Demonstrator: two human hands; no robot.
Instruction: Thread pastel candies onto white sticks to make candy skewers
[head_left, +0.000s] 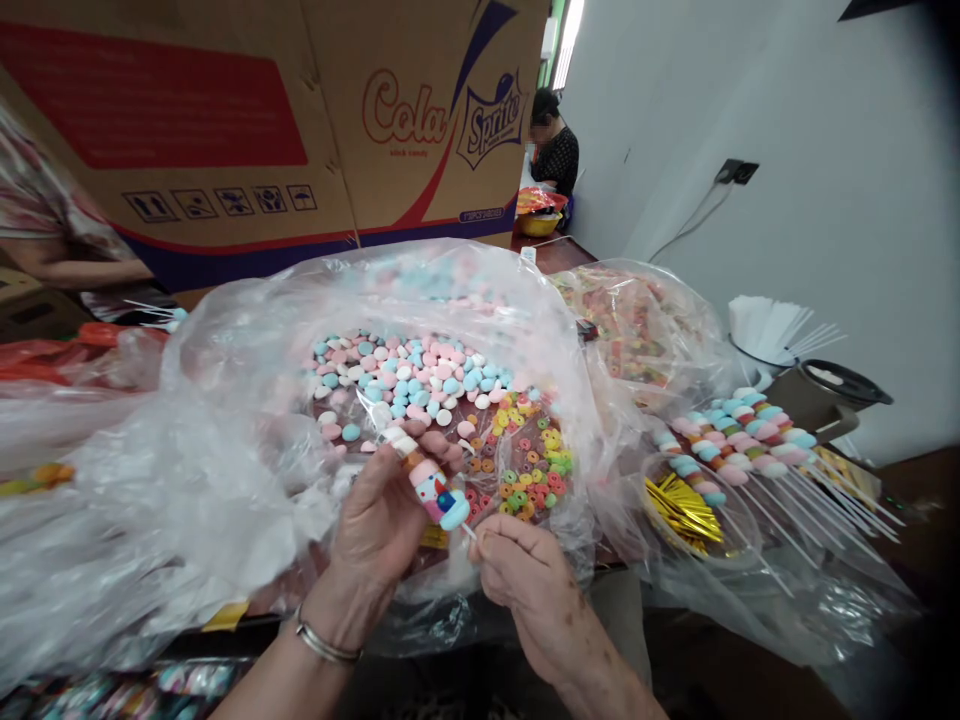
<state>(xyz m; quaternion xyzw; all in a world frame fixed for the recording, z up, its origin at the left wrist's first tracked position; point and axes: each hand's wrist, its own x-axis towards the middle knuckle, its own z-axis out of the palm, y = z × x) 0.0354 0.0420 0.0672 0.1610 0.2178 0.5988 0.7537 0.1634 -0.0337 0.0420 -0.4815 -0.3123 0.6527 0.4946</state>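
Note:
My left hand (386, 505) is wrapped round a candy skewer (429, 484), a stack of white, pink, brown and blue pieces inside a printed wrapper. The skewer tilts down to the right. My right hand (517, 560) pinches the white stick at its lower end. Behind my hands, an open clear plastic bag holds pink, white and blue candies (405, 375). Small colourful ring candies (532, 465) lie just beyond my right hand. A metal bracelet is on my left wrist.
Several finished candy skewers (742, 435) lie at the right, near a bowl of gold ties (686, 510). White sticks (769, 325) stand beside a dark container (825, 390). A large cardboard box (330, 215) rises behind the bags. One person (555, 150) sits beyond; another person's arm (82, 270) shows left.

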